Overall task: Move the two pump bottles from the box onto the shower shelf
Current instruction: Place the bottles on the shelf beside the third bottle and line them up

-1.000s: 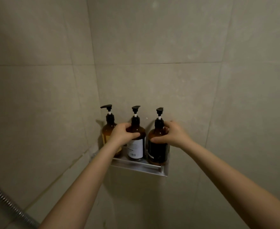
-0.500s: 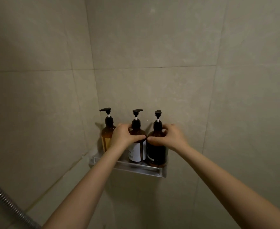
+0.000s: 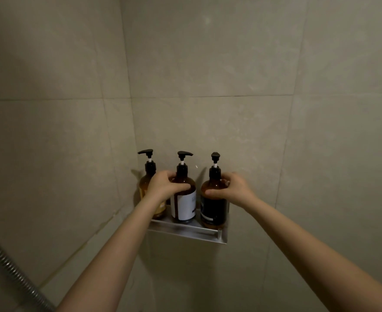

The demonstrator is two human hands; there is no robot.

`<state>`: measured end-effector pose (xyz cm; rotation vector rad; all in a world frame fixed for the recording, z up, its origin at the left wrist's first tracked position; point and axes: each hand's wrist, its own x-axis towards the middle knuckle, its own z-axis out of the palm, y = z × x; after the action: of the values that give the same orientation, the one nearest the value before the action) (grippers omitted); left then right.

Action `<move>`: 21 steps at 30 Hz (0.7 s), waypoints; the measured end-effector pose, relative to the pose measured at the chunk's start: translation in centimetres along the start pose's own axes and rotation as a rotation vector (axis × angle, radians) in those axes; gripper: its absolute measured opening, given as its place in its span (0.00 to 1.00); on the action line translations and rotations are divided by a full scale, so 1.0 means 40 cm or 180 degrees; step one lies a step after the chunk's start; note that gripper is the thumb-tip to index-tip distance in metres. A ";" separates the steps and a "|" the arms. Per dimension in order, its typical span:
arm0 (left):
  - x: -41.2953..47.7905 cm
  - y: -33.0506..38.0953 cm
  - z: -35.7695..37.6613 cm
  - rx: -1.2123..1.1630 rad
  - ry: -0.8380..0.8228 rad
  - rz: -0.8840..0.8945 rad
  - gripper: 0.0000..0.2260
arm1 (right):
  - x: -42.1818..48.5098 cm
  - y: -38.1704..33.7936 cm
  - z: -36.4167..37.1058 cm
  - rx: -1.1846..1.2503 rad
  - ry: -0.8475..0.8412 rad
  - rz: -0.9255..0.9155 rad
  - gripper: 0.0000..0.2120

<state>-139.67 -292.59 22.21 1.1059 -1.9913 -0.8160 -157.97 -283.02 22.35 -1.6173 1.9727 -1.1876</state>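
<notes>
Three amber pump bottles with black pumps stand upright on a metal shower shelf (image 3: 185, 231) fixed in the tiled corner. My left hand (image 3: 163, 186) grips the shoulder of the middle bottle with the white label (image 3: 185, 206). My right hand (image 3: 230, 188) grips the shoulder of the right bottle with the dark label (image 3: 212, 210). The left bottle (image 3: 146, 181) stands behind my left wrist, partly hidden. The box is not in view.
Beige tiled walls meet in a corner (image 3: 127, 109) just left of the shelf. A ribbed metal shower hose (image 3: 7, 264) runs across the lower left.
The two held bottles have moved slightly apart on the shelf, the right one toward the shelf's right end. Both hands keep their grips.
</notes>
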 end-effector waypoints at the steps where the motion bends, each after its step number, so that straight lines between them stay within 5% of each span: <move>1: -0.002 -0.001 0.004 0.0065 0.0046 0.0035 0.21 | 0.002 -0.004 -0.002 0.0007 -0.0024 0.0025 0.26; 5: -0.007 0.000 0.002 0.0548 0.0361 0.0222 0.17 | 0.011 -0.025 -0.009 -0.0265 -0.0113 0.0218 0.28; 12: 0.021 0.002 -0.035 0.0910 -0.0049 0.0077 0.16 | 0.013 -0.043 -0.020 -0.0681 0.0081 0.0501 0.30; 21: 0.003 -0.002 -0.013 0.0383 0.0187 0.0064 0.20 | 0.025 -0.044 -0.052 -0.0380 -0.0461 0.0389 0.23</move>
<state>-139.24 -292.82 22.46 1.1628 -2.0209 -0.6532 -158.59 -283.14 25.18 -1.5654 2.0503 -0.8975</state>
